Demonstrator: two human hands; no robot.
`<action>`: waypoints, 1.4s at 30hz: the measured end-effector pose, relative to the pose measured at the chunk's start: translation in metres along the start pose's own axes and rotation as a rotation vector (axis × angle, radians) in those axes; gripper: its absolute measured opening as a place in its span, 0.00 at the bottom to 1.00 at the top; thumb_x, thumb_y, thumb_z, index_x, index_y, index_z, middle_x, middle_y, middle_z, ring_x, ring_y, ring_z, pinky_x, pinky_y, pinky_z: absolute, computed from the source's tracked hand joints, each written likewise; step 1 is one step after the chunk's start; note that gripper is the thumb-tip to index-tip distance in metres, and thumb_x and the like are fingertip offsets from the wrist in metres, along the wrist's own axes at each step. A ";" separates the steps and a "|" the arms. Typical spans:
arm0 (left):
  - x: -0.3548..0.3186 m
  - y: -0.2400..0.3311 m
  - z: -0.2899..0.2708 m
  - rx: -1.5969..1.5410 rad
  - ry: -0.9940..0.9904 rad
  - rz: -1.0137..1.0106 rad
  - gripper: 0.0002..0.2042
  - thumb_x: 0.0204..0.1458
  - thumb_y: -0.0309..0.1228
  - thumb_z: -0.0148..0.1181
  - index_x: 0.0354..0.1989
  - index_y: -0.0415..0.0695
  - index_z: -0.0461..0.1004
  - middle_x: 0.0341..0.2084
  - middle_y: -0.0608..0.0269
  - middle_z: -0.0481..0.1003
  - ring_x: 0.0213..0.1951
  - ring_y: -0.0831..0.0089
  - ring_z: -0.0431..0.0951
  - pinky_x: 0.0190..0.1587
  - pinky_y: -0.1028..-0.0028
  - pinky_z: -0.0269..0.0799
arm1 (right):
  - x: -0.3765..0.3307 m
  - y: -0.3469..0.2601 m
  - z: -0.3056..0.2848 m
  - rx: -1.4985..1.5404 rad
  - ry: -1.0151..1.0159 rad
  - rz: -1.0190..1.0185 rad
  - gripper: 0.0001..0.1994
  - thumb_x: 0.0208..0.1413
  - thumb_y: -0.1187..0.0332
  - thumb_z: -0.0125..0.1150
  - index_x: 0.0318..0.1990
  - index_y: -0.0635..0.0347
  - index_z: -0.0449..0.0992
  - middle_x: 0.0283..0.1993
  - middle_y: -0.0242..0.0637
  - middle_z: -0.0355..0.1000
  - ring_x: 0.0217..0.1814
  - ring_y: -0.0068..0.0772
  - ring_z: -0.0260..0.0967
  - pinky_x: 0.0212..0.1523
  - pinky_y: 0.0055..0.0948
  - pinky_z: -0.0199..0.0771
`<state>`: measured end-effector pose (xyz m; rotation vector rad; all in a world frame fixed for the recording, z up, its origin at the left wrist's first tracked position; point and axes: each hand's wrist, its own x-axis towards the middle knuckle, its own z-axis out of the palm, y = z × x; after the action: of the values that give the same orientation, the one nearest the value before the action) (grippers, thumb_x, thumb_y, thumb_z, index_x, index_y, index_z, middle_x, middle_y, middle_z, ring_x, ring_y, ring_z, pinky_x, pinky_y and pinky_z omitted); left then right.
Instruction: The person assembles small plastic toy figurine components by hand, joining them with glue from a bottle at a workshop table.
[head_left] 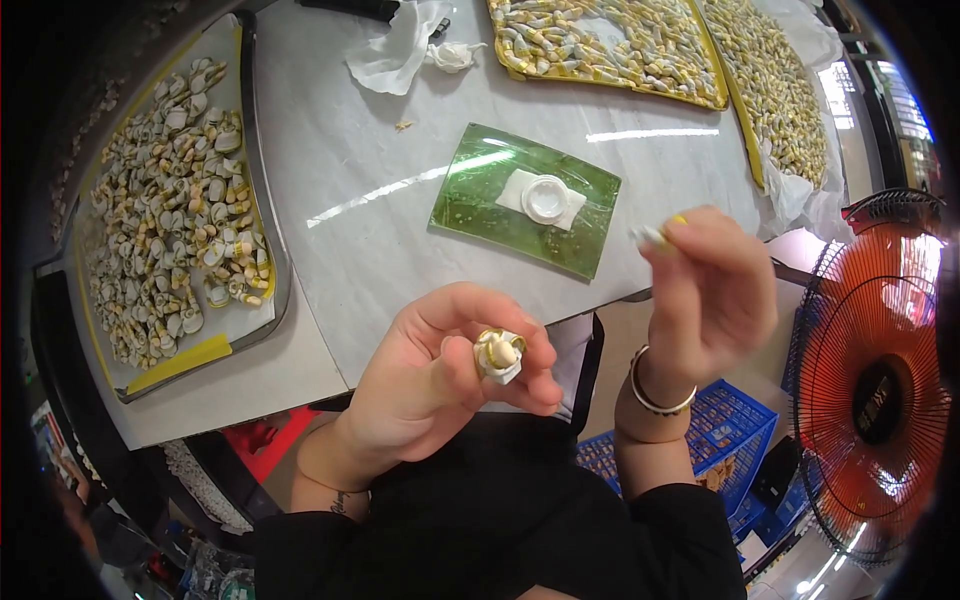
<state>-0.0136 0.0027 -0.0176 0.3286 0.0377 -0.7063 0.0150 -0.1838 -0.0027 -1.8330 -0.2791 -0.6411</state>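
My left hand (425, 385) pinches a small white flower-like piece (500, 355) with gold-yellow edges and a cream knob in its middle. Thumb and fingertips hold it upright above my lap, just off the table's near edge. Higher and to the right, my right hand (720, 290) is closed on a small white piece with a yellow tip (652, 235), slightly blurred. Between and beyond both hands, a green glass plate (470, 205) rests on the table. On it stands a small round white pot (545, 200) over a folded white tissue (512, 187).
A tray (262, 190) of curled white-and-yellow pieces lies at the left. Yellow-edged trays (610, 82) of slender pieces fill the back right. Crumpled white wrapping (395, 50) lies at the back. An orange fan (875, 390) and blue crate (735, 440) stand to the right.
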 end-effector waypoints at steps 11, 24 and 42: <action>0.000 0.002 0.004 0.134 0.071 0.040 0.20 0.49 0.40 0.59 0.41 0.35 0.67 0.32 0.54 0.75 0.33 0.68 0.77 0.39 0.71 0.75 | -0.007 -0.039 0.001 -0.198 -0.267 -0.250 0.11 0.43 0.72 0.66 0.34 0.55 0.69 0.26 0.31 0.68 0.22 0.28 0.62 0.22 0.23 0.61; -0.001 0.000 0.004 0.016 0.017 -0.051 0.15 0.51 0.38 0.57 0.39 0.38 0.67 0.35 0.55 0.74 0.32 0.70 0.77 0.38 0.72 0.75 | -0.006 -0.038 0.005 -0.238 -0.196 -0.480 0.16 0.24 0.82 0.61 0.30 0.66 0.76 0.27 0.34 0.67 0.24 0.27 0.64 0.21 0.19 0.64; -0.004 0.011 0.012 1.073 0.039 0.618 0.14 0.37 0.21 0.68 0.35 0.37 0.76 0.31 0.53 0.75 0.30 0.72 0.77 0.31 0.79 0.72 | -0.015 -0.036 0.004 0.132 -0.293 -0.134 0.12 0.32 0.85 0.64 0.28 0.65 0.71 0.27 0.39 0.70 0.23 0.35 0.68 0.23 0.27 0.71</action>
<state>-0.0107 0.0088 -0.0024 1.3160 -0.4065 -0.0403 -0.0135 -0.1653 0.0165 -1.7886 -0.6289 -0.4327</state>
